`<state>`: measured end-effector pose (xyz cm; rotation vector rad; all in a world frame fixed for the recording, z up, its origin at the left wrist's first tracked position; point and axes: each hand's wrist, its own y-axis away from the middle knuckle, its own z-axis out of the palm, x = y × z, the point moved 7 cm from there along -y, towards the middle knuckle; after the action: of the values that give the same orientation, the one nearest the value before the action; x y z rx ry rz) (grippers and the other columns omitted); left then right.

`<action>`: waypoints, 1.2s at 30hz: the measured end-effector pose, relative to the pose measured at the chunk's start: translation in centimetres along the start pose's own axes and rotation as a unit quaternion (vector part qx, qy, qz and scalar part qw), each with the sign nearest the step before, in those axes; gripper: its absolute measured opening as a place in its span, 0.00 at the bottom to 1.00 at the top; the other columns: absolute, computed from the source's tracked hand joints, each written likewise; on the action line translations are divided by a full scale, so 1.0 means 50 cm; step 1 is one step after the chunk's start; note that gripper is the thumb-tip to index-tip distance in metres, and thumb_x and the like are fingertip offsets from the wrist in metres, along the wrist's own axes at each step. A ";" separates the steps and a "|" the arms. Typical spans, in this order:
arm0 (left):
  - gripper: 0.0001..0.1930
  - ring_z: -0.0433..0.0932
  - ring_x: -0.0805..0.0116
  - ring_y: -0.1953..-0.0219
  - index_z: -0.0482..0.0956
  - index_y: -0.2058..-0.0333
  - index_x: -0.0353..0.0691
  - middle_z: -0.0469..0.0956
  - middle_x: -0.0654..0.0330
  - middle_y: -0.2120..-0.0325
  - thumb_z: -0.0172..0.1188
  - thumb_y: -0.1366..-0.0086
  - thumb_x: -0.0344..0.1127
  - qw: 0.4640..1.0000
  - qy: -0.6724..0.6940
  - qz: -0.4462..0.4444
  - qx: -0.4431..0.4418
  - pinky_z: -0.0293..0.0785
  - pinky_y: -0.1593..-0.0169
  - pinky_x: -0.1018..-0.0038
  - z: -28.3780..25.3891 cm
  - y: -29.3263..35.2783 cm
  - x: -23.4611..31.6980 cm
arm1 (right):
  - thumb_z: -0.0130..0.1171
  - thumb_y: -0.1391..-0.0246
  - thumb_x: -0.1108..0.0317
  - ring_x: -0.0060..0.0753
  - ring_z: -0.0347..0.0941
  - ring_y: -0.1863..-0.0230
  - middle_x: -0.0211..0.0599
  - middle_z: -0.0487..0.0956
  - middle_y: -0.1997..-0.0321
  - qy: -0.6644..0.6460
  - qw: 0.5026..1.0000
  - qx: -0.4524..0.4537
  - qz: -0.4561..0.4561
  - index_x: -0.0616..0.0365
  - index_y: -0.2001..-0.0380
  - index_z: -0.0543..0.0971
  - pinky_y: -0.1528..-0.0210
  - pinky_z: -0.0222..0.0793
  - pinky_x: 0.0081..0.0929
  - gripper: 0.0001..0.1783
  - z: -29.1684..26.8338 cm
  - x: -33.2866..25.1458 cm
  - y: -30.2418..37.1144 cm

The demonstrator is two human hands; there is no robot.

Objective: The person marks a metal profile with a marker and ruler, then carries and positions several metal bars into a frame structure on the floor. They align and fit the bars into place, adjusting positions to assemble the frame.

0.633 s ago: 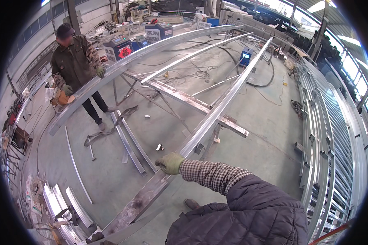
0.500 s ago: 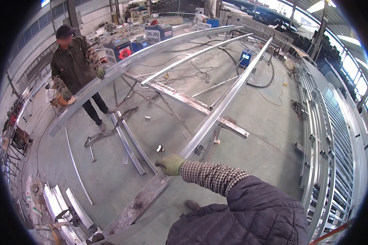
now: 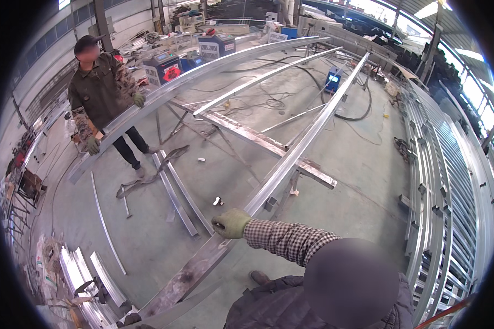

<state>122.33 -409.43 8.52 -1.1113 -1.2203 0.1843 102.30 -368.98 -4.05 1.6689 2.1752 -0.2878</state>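
Note:
My right hand [image 3: 230,223], in a green work glove below a checked sleeve, lies over the near end of a long silvery metal beam [image 3: 313,134]. Its fingers are curled closed; whether they hold the beam or something small is hidden. Just below the hand runs a stained flat steel bar [image 3: 189,274]. My left hand cannot be made out. Across the floor, a co-worker [image 3: 101,90] in a cap and dark jacket has both gloved hands on another long beam [image 3: 173,90].
A stained crossbar [image 3: 247,132] on thin legs supports the beams. Two profiles [image 3: 175,194] and a small white-and-black piece [image 3: 218,201] lie on the floor. Stacked silvery profiles [image 3: 431,219] line the right side. A blue machine [image 3: 332,80] stands beyond, among cables. A blurred patch covers my shoulder.
The co-worker's hand nearer the beam's end has come down onto the beam. My right hand stays in about the same place, its fingers more curled. The view has shifted slightly.

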 end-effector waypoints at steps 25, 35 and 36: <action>0.49 0.77 0.63 0.48 0.55 0.25 0.28 0.77 0.53 0.48 0.72 0.27 0.55 0.980 0.140 -0.139 -0.010 0.76 0.43 0.64 -0.057 0.065 -0.062 | 0.62 0.33 0.53 0.57 0.88 0.55 0.47 0.90 0.59 -0.037 0.998 0.056 -0.012 0.48 0.52 0.88 0.51 0.82 0.53 0.15 0.002 0.009 0.004; 0.50 0.78 0.64 0.48 0.58 0.30 0.36 0.77 0.54 0.49 0.83 0.38 0.48 0.982 0.150 -0.113 -0.030 0.78 0.47 0.65 -0.035 0.043 -0.040 | 0.62 0.30 0.52 0.57 0.88 0.54 0.49 0.90 0.58 -0.043 0.997 0.063 0.002 0.48 0.51 0.88 0.49 0.82 0.51 0.15 0.017 0.026 -0.006; 0.50 0.78 0.64 0.48 0.58 0.30 0.36 0.77 0.54 0.48 0.83 0.39 0.47 0.980 0.157 -0.117 -0.030 0.78 0.47 0.66 -0.033 0.044 -0.040 | 0.62 0.30 0.52 0.57 0.88 0.54 0.49 0.90 0.58 -0.046 0.997 0.064 -0.001 0.48 0.51 0.88 0.50 0.82 0.51 0.16 0.018 0.024 -0.006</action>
<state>123.80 -410.59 5.67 -0.9947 -1.0645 -0.2024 101.90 -368.33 -5.38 1.6855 2.1301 -0.5031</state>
